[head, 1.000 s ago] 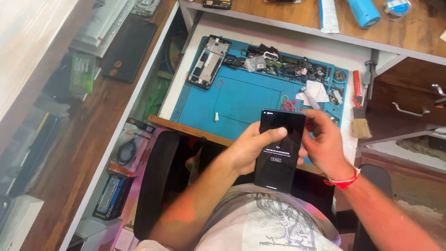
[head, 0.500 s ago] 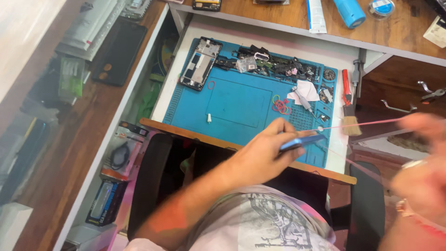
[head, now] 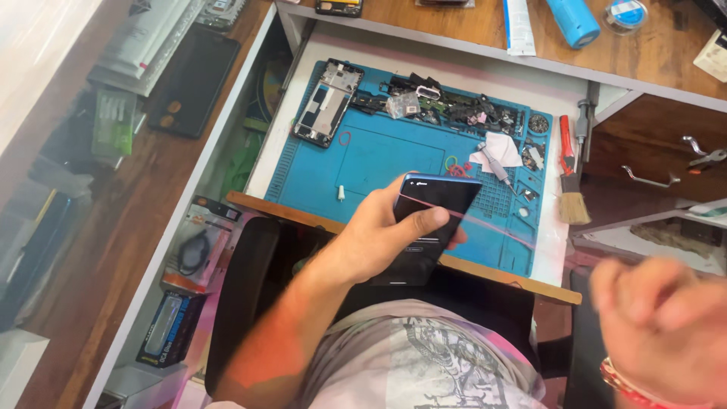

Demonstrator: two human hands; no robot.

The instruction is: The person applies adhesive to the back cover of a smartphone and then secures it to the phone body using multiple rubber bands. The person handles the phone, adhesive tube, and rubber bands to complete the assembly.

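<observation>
A pulled-out white drawer (head: 424,57) with a wooden front edge (head: 318,220) serves as the work surface, lined with a blue mat (head: 379,163). Above it runs a brown wooden desktop (head: 454,19). To the left, a long wooden shelf (head: 129,220) runs diagonally, edged in white. At right, a dark wooden drawer front (head: 651,151) carries metal handles. A black chair (head: 238,295) sits below. Bright daylight washes the upper left corner pale.

blue mat (head: 379,163) | phone frame (head: 328,102) | brush (head: 572,182) | blue cylinder (head: 573,19)
</observation>
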